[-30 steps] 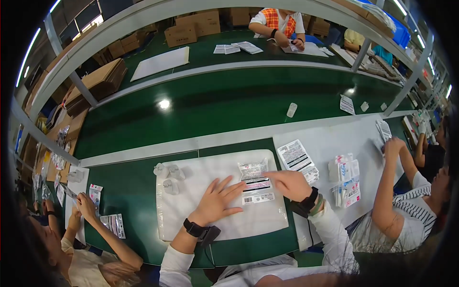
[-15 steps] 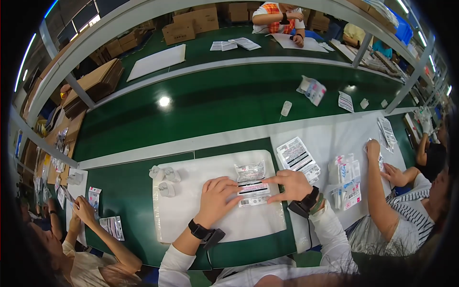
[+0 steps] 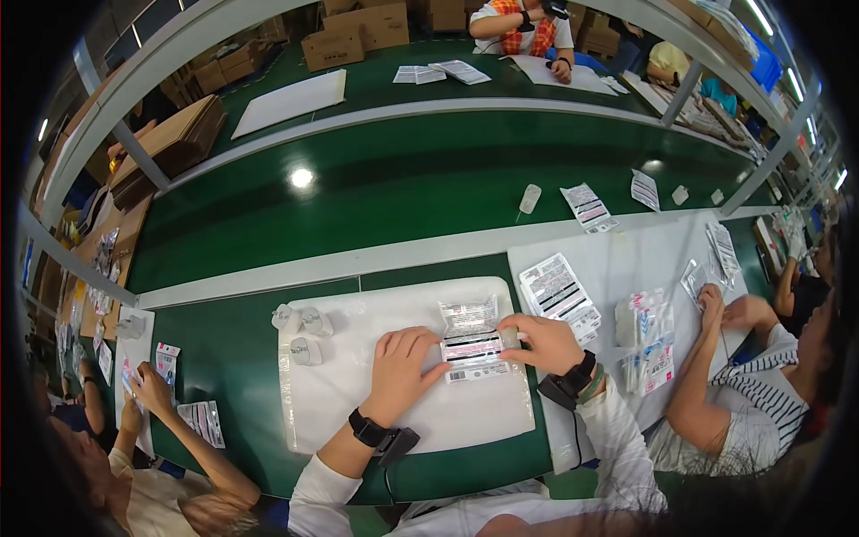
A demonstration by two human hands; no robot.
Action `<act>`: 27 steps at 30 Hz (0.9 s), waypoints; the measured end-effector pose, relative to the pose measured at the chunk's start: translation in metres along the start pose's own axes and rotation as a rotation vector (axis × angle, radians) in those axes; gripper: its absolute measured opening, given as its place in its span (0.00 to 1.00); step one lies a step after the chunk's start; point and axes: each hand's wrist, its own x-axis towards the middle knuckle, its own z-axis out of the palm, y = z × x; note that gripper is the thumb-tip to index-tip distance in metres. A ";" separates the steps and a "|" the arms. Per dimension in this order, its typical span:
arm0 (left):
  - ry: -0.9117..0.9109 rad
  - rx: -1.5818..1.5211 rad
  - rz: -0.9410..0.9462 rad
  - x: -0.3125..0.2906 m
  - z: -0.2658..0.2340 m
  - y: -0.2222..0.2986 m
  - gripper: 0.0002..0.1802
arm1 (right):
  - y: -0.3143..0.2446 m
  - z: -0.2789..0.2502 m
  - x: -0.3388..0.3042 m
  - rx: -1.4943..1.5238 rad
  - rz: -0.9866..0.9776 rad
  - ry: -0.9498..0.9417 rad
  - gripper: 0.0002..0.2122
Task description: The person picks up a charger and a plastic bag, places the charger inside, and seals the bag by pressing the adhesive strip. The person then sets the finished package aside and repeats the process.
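A silvery printed pouch (image 3: 472, 342) lies on the white padded mat (image 3: 358, 412) before me, its dark stripes and small print facing up. My right hand (image 3: 548, 344) has its thumb and fingers bent round the pouch's right edge, where a pale, cloudy bulge shows between them. At the pouch's left edge is my left hand (image 3: 401, 365), fingers stretched out, with the thumb and index tip touching that edge. Several white plug adapters (image 3: 307, 351) stand at the mat's far left corner.
Right of the mat lie printed pouches (image 3: 557, 291) and a stack of filled clear packs (image 3: 646, 336). Co-workers' hands work at the left (image 3: 150, 389) and right (image 3: 716, 309). A metal rail (image 3: 429, 253) borders the green belt, where another pouch (image 3: 588, 208) rests.
My right fingers have closed in on the pouch's right edge; my left hand has shifted slightly left. A blurred pouch above the belt now lies flat at its near edge. The right co-worker's hands have moved.
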 end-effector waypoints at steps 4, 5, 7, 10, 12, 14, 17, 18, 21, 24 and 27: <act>0.013 0.050 0.070 0.002 -0.008 0.004 0.13 | -0.008 -0.005 0.001 -0.151 -0.195 -0.023 0.15; 0.018 0.063 0.108 0.002 -0.009 0.004 0.13 | -0.009 -0.006 0.000 -0.153 -0.197 -0.022 0.15; 0.025 0.076 0.147 0.001 -0.012 0.003 0.12 | -0.006 -0.009 -0.004 -0.293 -0.216 -0.032 0.12; 0.080 0.058 0.068 -0.005 -0.009 -0.005 0.11 | 0.004 -0.008 -0.013 -0.360 -0.222 0.021 0.10; 0.093 0.043 0.057 -0.005 -0.006 -0.006 0.10 | 0.006 -0.009 -0.016 -0.355 -0.223 0.140 0.09; 0.110 0.012 0.031 -0.005 -0.004 -0.007 0.09 | -0.003 -0.018 -0.013 -0.340 -0.193 0.170 0.09; 0.142 -0.030 0.016 -0.005 -0.008 -0.004 0.08 | -0.017 -0.029 -0.002 -0.308 -0.129 0.230 0.08; 0.157 -0.052 0.009 -0.004 -0.009 -0.003 0.08 | -0.018 -0.030 0.004 -0.226 -0.081 0.234 0.09; 0.161 -0.076 0.061 -0.004 -0.012 -0.004 0.08 | -0.023 -0.024 0.025 -0.053 0.003 0.237 0.12; 0.178 -0.115 0.098 -0.001 -0.011 -0.003 0.08 | -0.035 -0.025 0.052 -0.302 -0.058 0.038 0.17; 0.197 -0.144 0.110 -0.002 -0.008 -0.007 0.08 | -0.032 -0.025 0.089 -0.453 -0.241 -0.155 0.22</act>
